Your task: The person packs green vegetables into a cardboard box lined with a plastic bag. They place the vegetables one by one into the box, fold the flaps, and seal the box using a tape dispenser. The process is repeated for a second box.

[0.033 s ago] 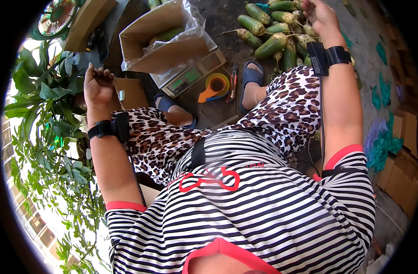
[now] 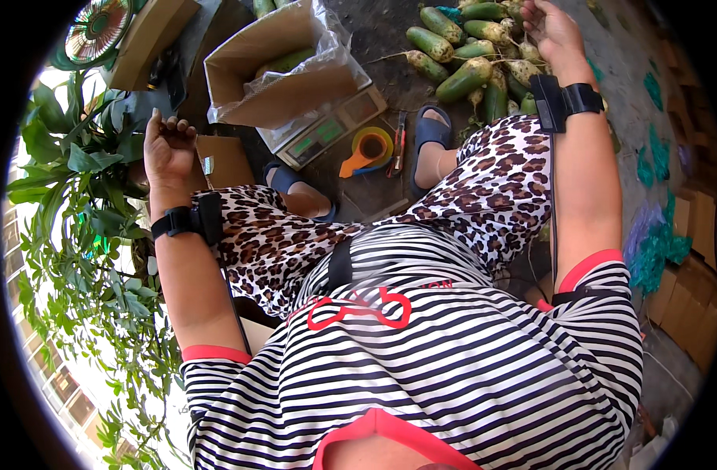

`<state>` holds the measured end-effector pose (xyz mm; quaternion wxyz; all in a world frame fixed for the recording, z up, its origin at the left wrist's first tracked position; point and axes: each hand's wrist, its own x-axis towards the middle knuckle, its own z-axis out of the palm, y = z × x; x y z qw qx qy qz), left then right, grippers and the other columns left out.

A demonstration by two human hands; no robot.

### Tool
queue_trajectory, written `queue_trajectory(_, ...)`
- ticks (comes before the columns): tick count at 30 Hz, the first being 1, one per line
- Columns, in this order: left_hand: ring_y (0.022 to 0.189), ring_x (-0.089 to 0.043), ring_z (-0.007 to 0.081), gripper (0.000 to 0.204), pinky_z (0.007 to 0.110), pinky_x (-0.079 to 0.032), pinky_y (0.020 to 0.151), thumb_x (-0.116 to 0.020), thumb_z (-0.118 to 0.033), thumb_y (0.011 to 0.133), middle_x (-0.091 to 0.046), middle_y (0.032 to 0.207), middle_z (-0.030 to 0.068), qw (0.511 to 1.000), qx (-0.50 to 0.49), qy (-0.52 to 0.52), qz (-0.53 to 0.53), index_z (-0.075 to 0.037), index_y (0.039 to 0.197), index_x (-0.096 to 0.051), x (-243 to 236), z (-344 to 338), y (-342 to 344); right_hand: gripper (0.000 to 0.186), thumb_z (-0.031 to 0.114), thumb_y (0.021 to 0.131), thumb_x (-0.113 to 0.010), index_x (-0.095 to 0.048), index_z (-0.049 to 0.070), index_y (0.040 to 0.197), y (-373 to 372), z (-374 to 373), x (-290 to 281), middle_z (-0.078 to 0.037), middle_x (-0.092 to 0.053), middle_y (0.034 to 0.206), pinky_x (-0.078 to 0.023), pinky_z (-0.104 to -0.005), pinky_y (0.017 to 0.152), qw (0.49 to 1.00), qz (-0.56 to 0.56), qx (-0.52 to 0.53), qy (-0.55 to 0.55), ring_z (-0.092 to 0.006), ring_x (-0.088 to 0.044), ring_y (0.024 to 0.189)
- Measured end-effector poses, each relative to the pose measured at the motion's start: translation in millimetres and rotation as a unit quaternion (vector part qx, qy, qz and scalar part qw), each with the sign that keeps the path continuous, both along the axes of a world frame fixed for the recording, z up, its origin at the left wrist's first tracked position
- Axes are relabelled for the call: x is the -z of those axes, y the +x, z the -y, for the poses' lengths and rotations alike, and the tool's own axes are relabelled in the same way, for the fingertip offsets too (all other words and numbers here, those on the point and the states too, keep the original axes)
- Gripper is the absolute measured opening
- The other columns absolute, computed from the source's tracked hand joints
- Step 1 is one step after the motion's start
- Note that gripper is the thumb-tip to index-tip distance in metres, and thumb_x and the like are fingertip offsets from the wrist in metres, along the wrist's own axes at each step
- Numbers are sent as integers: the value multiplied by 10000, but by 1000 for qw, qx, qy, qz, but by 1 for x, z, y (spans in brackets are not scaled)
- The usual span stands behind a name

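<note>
My left hand (image 2: 171, 147) is raised beside my left knee, palm up, thumb out and fingers loosely curled, with nothing in it. My right hand (image 2: 556, 33) is held palm up at the far right, its fingers apart and empty. Just left of it lies a heap of green radishes (image 2: 466, 80) with pale root ends, on the ground. Between the hands, a cardboard box (image 2: 296, 98) lined with clear plastic stands on a digital scale (image 2: 331, 129), with a green radish (image 2: 286, 61) inside.
By my feet lie an orange and yellow tape roll (image 2: 371, 149) and a red-handled cutter (image 2: 398, 145). A small carton (image 2: 224, 160) stands near my left knee. Leafy plants (image 2: 84, 157) and a fan (image 2: 97, 30) are on the left. Green plastic bags (image 2: 660, 251) and cartons lie at right.
My right hand and forearm have shifted very slightly nearer and to the right. The left hand and the objects look the same.
</note>
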<state>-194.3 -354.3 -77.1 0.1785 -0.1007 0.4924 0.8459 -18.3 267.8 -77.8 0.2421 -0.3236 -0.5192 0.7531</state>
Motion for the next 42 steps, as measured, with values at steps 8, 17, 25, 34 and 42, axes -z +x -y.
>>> queue_trajectory(8, 721, -478, 187, 246, 346, -405, 729, -581, -207, 972, -507, 731, 23, 999, 26, 28, -15, -103, 760, -515, -15, -30, 2, 104, 165, 947, -608, -652, 72, 937, 115, -96, -15, -34, -681, 880, -505, -348, 745, 983, -66, 100, -136, -193, -648, 819)
queue_trajectory(17, 732, -496, 152, 143, 325, -433, 736, -558, -179, 984, -529, 776, 11, 997, 49, -23, -50, -101, 864, -561, -11, -73, -6, 308, 370, 938, -634, -582, 135, 746, 213, 33, 174, -30, -614, 620, -447, -332, 516, 939, 186, 193, -215, -171, -577, 559)
queue_trajectory(25, 743, -503, 151, 122, 319, -438, 747, -545, -159, 997, -536, 817, 32, 992, 60, -87, -71, -78, 905, -540, -21, -108, 4, 270, 148, 775, -655, -642, 66, 1032, 80, 69, 198, -123, -607, 1138, -413, -393, 957, 607, 387, -286, 632, -311, -528, 1128)
queue_trajectory(34, 750, -505, 157, 104, 316, -448, 746, -562, -146, 990, -541, 821, 39, 992, 21, -105, -61, -72, 921, -538, -32, -116, -2, 267, 193, 914, -536, -630, 127, 1155, -23, 29, 236, -45, -632, 1139, -344, -431, 1041, 230, 334, -483, 776, -231, -517, 1190)
queue_trajectory(42, 776, -542, 102, 116, 234, -442, 721, -631, -117, 957, -596, 898, 24, 930, 26, -359, -79, -24, 1020, -604, -24, -109, 6, 607, 236, 593, -830, -612, 46, 1127, -27, 29, 172, -134, -624, 1164, -421, -455, 1002, 427, 481, -542, 541, -339, -544, 1169)
